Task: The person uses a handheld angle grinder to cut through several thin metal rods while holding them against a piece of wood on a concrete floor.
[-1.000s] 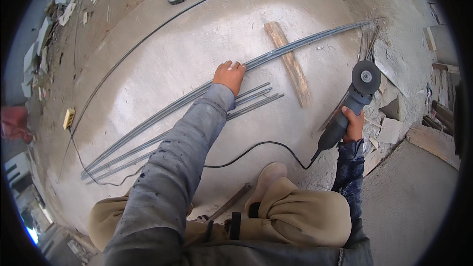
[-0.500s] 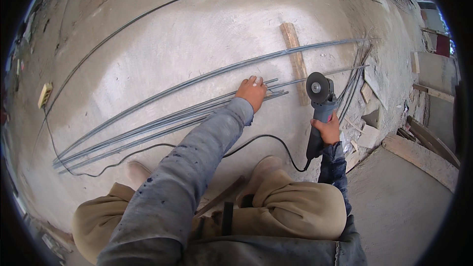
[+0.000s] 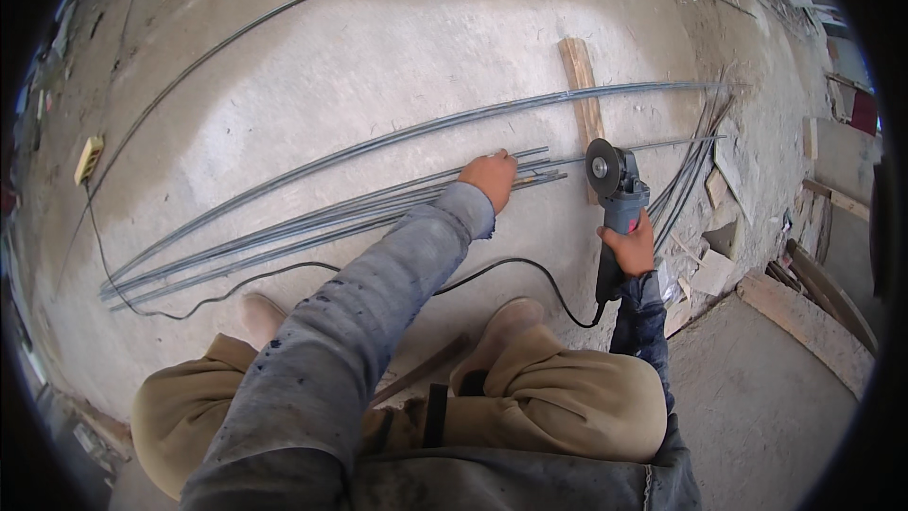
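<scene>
My right hand [image 3: 632, 250] is wrapped around the body of an angle grinder [image 3: 622, 205]. The grinder's dark cutting disc [image 3: 602, 168] points away from me, near a wooden strip [image 3: 579, 61] on the floor. Over the right-hand ends of a bundle of thin steel rods [image 3: 312, 219], my left hand [image 3: 491, 180] has its fingers curled down and closed on a rod; the fingertips are partly hidden. Beyond this bundle, a longer bundle of steel rods [image 3: 454, 120] curves across the floor and lies over the wooden strip. A black cord [image 3: 530, 262] runs from the grinder's lower end.
At the far left lies a yellow power strip [image 3: 89, 160]. More dark rods [image 3: 695, 166] lie in a heap on the right, beside broken rubble [image 3: 711, 272] and a wooden plank [image 3: 804, 319]. A dark bar [image 3: 426, 367] rests between my feet.
My left hand has gone from fingers extended over the rods to fingers curled in. The grinder is tilted slightly differently, its disc a little further left. The view has shifted somewhat.
</scene>
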Available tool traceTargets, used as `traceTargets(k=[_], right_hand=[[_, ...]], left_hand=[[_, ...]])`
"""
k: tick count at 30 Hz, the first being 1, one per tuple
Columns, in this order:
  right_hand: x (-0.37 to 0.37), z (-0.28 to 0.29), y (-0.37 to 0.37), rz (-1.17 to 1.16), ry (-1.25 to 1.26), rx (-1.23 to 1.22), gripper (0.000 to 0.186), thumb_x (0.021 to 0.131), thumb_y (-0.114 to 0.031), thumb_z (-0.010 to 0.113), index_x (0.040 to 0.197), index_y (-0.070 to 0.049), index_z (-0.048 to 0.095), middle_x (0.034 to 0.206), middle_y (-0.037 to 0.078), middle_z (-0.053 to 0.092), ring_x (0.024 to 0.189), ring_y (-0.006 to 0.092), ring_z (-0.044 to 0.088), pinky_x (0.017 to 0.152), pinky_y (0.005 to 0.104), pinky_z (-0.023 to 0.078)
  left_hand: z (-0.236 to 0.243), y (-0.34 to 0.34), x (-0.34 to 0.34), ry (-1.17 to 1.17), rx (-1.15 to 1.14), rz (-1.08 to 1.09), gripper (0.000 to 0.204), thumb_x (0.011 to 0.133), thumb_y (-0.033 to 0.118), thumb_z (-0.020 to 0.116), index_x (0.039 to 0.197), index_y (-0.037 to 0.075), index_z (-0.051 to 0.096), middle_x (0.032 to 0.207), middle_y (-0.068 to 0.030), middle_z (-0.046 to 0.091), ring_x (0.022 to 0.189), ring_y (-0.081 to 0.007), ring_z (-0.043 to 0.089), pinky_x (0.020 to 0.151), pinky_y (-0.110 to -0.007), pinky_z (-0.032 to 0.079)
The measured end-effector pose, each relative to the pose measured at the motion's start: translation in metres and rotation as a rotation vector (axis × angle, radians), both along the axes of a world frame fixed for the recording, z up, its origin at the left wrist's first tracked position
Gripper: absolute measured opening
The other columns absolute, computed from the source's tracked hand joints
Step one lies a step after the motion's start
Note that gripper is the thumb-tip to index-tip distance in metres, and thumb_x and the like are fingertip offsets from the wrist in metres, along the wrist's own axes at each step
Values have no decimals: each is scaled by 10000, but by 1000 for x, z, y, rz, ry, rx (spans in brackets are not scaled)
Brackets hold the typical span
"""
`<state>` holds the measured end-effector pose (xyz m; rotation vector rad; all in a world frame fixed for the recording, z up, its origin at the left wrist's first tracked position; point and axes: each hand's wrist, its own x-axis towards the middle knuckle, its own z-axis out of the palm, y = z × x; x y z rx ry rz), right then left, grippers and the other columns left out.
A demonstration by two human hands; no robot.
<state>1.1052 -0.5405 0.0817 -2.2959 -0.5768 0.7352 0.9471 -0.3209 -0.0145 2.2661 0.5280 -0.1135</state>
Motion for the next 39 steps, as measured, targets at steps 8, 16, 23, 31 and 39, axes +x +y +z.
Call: traceTargets(k=[8,16,23,31,39], right_hand=[[-4,-11,-2,8,-26,-25,495,640,-143,726,1085,-9,556,939,96,638,829,187,599,769,317,478],[-7,-11,5,22,-77,-35,492,628,-145,724,1070,-7,557,905,105,640,800,198,606,744,320,483],[-4,-20,1,-6,-104,-74,478,622,-141,731,1047,-2,561,873,105,643,775,205,612,725,325,488],[-5,-20,3,-18,-91,-98,478,624,-147,729,1043,7,557,878,116,645,778,211,614,729,328,490],[0,-34,-2,-11,-104,-66,514,619,-161,727,1075,2,555,918,125,650,819,225,621,759,332,488]], left_hand=[[-2,0,1,-38,-127,65,174,886,134,539,955,15,644,927,-199,635,870,-373,615,776,-444,494],[-4,4,6,45,-147,33,193,888,164,536,925,41,679,897,-200,651,865,-370,621,782,-445,491],[-5,3,5,54,-142,32,197,889,190,546,910,48,681,890,-190,654,864,-364,623,783,-446,490],[-4,3,5,55,-155,51,211,894,200,548,935,45,685,904,-190,656,880,-362,622,794,-449,487],[-3,5,5,89,-163,33,220,904,198,538,957,45,686,920,-197,654,889,-360,621,807,-444,489]])
